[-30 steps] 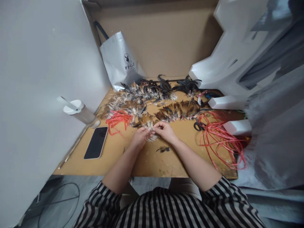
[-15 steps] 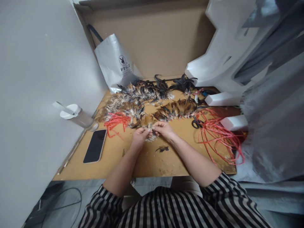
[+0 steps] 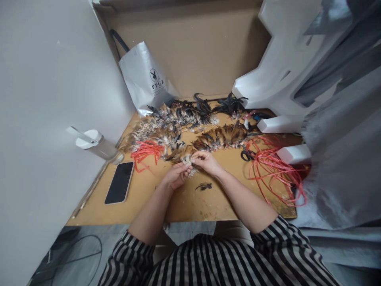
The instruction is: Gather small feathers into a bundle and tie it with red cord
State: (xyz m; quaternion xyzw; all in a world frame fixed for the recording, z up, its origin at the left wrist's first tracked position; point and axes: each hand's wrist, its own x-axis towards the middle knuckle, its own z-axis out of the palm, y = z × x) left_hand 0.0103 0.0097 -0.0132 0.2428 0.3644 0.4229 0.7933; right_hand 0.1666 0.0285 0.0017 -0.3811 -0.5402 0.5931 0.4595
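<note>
Between my two hands is a small bunch of brown and pale feathers (image 3: pixel 185 152), held low over the table. My left hand (image 3: pixel 178 174) pinches the pale quill ends from the left. From the right, the thumb and fingers of my right hand (image 3: pixel 206 162) are pinched at the same bunch, the two hands almost touching. Just behind lies a row of brown feather bundles (image 3: pixel 222 136) with red ties at the base. Some dark loose feathers (image 3: pixel 204 186) lie in front of my right hand. The fingertips partly hide the quills.
Red plastic strips (image 3: pixel 147 153) lie left, and a larger tangle of red strips (image 3: pixel 276 171) right, beside black-handled scissors (image 3: pixel 247 154). A phone (image 3: pixel 119 183), a white-lidded cup (image 3: pixel 97 145) and a silver bag (image 3: pixel 145 75) line the left side. More feathers (image 3: pixel 181 113) are heaped behind.
My left hand has dropped slightly and turned, its fingers now lower under the feather bunch. My right hand stays almost in place, still pinching.
</note>
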